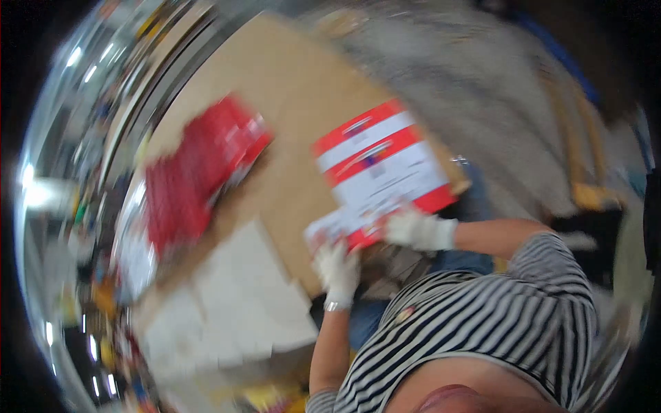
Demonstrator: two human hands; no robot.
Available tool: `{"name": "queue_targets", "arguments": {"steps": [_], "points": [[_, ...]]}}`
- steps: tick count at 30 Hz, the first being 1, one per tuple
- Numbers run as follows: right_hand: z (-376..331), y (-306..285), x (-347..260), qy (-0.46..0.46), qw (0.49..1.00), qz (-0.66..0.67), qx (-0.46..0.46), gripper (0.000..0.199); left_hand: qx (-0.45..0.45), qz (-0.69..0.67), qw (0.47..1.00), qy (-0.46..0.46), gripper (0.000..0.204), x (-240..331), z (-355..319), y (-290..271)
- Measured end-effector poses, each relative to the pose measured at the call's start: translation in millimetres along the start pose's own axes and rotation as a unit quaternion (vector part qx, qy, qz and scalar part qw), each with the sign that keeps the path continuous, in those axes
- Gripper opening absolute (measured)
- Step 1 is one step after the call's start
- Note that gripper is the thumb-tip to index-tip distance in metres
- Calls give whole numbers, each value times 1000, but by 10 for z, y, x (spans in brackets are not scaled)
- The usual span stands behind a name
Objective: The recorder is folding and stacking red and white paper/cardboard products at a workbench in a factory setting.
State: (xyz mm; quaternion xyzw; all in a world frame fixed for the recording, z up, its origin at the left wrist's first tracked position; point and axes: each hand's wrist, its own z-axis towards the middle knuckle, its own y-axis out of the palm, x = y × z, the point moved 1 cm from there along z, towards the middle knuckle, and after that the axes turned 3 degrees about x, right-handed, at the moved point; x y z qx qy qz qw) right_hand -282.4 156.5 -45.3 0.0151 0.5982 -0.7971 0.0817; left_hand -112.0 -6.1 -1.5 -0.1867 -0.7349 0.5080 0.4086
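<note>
Both my hands wear white gloves, and motion blurs them. My left hand [335,272] grips the near left corner of a small red-and-white printed packet [361,234] at the table's near edge. Closed at that packet's right end is my right hand [416,229]; its fingertips are smeared. Just beyond lie flat red-and-white printed packets [385,162], overlapping, with their printed faces up. Whether they are bags or sheets I cannot tell.
A pile of shiny red packets [200,172] lies on the left of the brown tabletop [275,76]. A white sheet [234,303] covers the near left part. Beyond the table's right edge is grey floor [482,89], with a yellowish wooden frame [585,158] farther right.
</note>
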Motion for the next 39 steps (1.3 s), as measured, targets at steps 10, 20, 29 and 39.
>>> {"name": "queue_targets", "arguments": {"steps": [10,20,29,39], "points": [[-153,-17,39,-20,998,-8,58,41,68,66,995,-35,72,203,609,155],[-361,-560,-619,420,735,510,-155,46,198,-307,930,29,31,230,396,350],[47,-912,531,548,754,341,123,16,60,-306,942,123,72,512,-129,-69],[1658,-538,3091,375,822,427,38,60,-153,173,920,-316,118,-730,-1580,-578]]}}
